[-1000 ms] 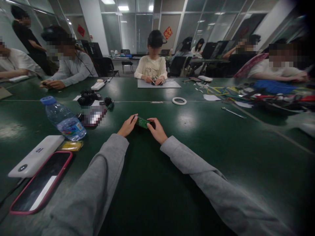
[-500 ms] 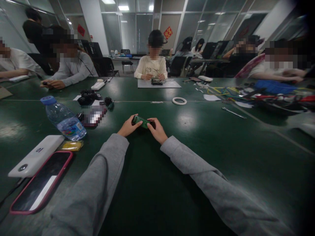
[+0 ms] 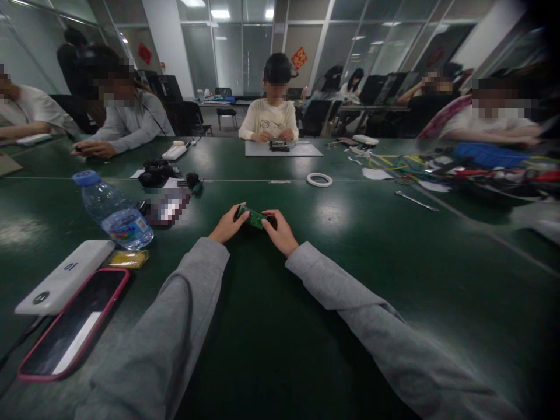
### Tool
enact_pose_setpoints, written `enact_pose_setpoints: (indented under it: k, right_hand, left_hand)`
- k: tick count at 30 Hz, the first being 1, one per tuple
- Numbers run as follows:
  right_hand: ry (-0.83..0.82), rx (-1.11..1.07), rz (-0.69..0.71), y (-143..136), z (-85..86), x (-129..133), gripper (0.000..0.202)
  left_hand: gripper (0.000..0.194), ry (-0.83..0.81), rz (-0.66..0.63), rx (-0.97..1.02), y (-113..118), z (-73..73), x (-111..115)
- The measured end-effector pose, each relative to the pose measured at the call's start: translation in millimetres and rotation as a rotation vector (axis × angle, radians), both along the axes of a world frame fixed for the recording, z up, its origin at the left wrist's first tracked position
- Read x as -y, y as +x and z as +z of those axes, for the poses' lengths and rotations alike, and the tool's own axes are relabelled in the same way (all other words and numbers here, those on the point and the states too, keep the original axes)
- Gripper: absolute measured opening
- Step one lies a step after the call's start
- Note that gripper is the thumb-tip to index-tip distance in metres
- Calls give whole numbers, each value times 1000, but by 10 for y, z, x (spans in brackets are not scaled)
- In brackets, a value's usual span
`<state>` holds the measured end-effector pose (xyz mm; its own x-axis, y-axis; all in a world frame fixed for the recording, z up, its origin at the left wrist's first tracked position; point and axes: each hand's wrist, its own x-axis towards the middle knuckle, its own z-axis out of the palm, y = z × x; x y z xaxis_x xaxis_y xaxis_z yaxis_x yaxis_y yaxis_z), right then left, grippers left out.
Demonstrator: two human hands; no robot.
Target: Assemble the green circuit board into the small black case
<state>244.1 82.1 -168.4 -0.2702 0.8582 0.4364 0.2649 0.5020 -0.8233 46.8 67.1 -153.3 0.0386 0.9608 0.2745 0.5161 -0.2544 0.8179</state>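
Observation:
Between my two hands is a small green circuit board [image 3: 254, 218], tilted so its face shows, above the dark green table [image 3: 271, 303]. My left hand [image 3: 228, 225] grips the board's left end, its thumb lying on the face. At the opposite end my right hand [image 3: 280, 230] is closed on it, thumb near the right edge. The fingers behind the board are mostly hidden. Grey sleeves cover both forearms.
To the left are a water bottle [image 3: 116, 216], a white power bank [image 3: 65, 277], a phone [image 3: 74, 326] and a yellow packet [image 3: 128, 259]. Ahead lie a tape roll [image 3: 319, 179] and a wrench [image 3: 416, 201]. Cables [image 3: 402, 165] clutter the right. A person [image 3: 273, 116] sits opposite.
My left thumb has shifted slightly left and up on the circuit board, showing more of its face. My right hand stays in place. A standing person at the back left has moved right.

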Motion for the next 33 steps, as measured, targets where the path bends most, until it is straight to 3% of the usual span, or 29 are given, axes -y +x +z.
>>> enact_pose_setpoints:
  k: [11, 22, 33]
  right_hand:
    - [-54, -8, 28, 14, -31, -22, 28]
    - [-35, 17, 11, 14, 53, 40, 27]
    - [-11, -8, -2, -8, 26, 15, 26]
  left_hand:
    - [52, -8, 8, -9, -16, -9, -22]
    - [51, -24, 22, 74, 10, 42, 18]
    - [48, -4, 31, 13, 2, 12, -8]
